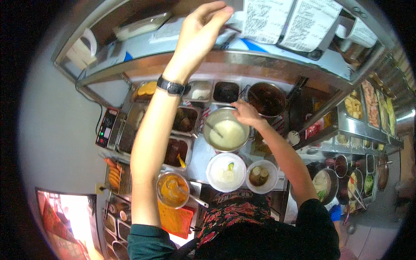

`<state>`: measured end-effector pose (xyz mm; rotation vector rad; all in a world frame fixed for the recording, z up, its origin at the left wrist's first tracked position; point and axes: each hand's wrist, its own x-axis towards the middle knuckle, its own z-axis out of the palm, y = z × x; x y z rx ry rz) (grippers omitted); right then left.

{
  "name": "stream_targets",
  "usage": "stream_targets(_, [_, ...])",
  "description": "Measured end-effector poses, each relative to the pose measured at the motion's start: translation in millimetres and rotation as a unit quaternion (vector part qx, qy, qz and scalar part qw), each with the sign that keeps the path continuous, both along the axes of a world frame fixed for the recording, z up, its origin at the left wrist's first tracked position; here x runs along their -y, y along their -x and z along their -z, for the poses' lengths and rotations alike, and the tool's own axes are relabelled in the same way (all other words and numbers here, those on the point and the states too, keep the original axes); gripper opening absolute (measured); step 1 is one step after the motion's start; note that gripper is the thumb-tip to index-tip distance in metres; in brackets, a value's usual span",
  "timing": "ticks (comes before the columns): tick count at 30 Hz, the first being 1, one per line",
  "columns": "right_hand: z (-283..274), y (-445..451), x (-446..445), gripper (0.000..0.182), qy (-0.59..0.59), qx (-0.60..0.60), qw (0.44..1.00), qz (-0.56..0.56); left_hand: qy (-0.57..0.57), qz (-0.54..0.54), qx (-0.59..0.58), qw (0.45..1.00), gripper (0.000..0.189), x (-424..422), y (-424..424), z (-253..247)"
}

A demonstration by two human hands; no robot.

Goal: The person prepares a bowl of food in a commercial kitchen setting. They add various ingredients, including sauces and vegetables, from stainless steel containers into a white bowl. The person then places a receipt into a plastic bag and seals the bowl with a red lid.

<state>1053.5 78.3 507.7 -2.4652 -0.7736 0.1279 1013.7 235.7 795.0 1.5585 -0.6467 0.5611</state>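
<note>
My left hand [203, 29], with a black watch on the wrist, is raised over the upper shelf. Its fingers bend towards the thumb, and whether anything sits between them cannot be made out. Lower down, my right hand [247, 112] is over the right rim of a steel pot [208, 143] of pale creamy liquid, its fingertips towards a dark-filled pot [266, 99] behind. A utensil handle [214, 129] leans in the creamy liquid. Nearest my body stand a white bowl [214, 183] with broccoli and pale food, and a smaller bowl [272, 180] holding pale rounds in brown liquid.
Printed slips [268, 19] hang from the metal shelf [260, 60] above. A steel bowl [172, 204] of orange sauce holds a ladle, beside an orange cutting board [177, 222]. Filled pans [326, 185] stand at right. A person's blue-gloved hand [335, 213] shows there.
</note>
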Motion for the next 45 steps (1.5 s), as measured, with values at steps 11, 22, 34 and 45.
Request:
stream_targets(11, [83.4, -4.4, -84.0, 0.032, 0.079, -0.111, 0.979, -0.154, -0.150, -0.401, -0.367, 0.826, 0.044, 0.2, 256.6, 312.4])
stream_targets(22, [114.4, 12.3, -110.5, 0.037, -0.027, -0.069, 0.997, 0.034, 0.375, -0.075, -0.598, 0.705, 0.057, 4.7, 270.1, 437.5])
stream_targets(34, [92.7, 11.7, -88.8, 0.023, -0.016, -0.037, 0.992, 0.119, 0.254, -0.230, -0.594, 0.728, 0.053, -24.8, 270.6, 417.8])
stream_targets(45, [76.0, 49.2, 8.6, 0.030, -0.212, -0.125, 0.964, 0.096, 0.070, -0.280, -0.528, 0.799, 0.028, -25.8, 301.1, 408.2])
